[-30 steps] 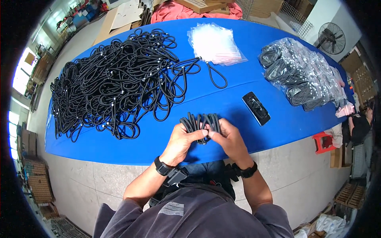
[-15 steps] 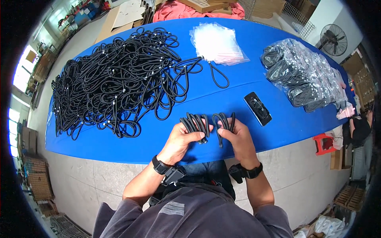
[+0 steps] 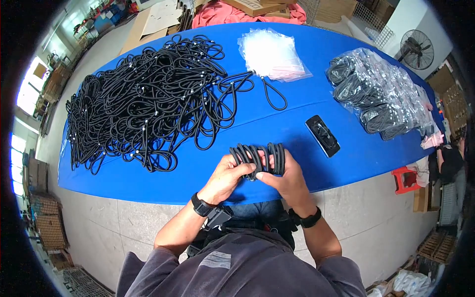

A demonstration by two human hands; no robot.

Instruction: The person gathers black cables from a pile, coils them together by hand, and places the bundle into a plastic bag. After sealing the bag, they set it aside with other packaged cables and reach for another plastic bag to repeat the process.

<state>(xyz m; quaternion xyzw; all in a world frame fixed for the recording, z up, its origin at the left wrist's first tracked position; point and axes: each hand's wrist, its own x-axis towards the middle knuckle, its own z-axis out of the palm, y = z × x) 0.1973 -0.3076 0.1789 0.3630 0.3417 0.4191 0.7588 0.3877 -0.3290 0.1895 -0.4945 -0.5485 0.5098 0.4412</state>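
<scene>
Between my hands, above the near edge of the blue table, is a bundle of coiled black elastic cord (image 3: 261, 157). My left hand (image 3: 229, 174) grips its left side, thumb pressed across the loops. My right hand (image 3: 288, 179) is closed round the right side, with its thumb reaching toward my left thumb. The coils now sit side by side in one row, and fingertips show through them. Farther left lies a large tangled pile of black cord loops (image 3: 148, 99) with small pale clips. One loop (image 3: 275, 94) stretches out from the pile to the right.
On the blue table (image 3: 277, 126) sit clear plastic bags (image 3: 272, 54) at the back, a dark phone (image 3: 322, 135) right of my hands, and bagged cord coils (image 3: 378, 94) at far right. Beyond the table are a red stool (image 3: 404, 180), a fan (image 3: 416, 49) and another person (image 3: 448, 161).
My right hand has moved left, bringing its coils against those in my left hand. The two separate groups of loops now form one bundle.
</scene>
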